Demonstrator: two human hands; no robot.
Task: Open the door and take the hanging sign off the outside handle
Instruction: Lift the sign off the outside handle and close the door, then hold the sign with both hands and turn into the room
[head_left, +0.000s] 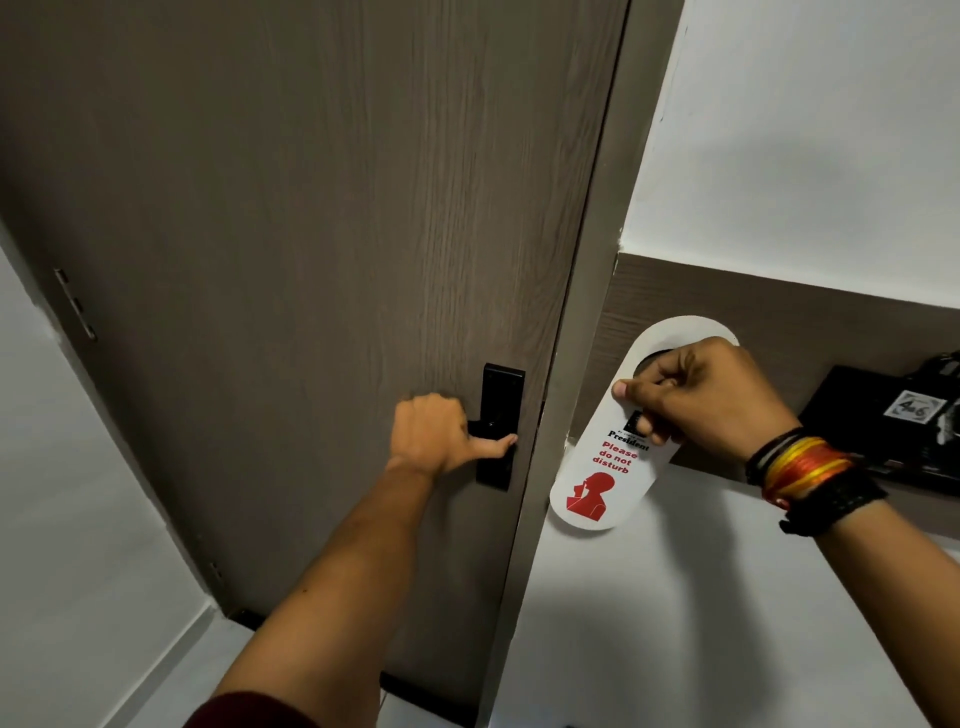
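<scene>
sign (597, 467) tilted, rounded bottom pointing down-left

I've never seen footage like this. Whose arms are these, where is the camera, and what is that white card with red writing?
There is no machine here: a person wears a wide-angle camera on their head, looking forward and down, so you see their own two arms.

The left hand grips the black handle of a brown door, thumb pointing toward the lock plate. The door looks shut, or nearly so, against its frame.

The right hand, with coloured bands on its wrist, pinches a white door sign reading "Please do not disturb" in red. The sign is in the hand, not on any handle.

Behind it, a dark object rests on a brown wall panel; I cannot tell what it is.
</scene>
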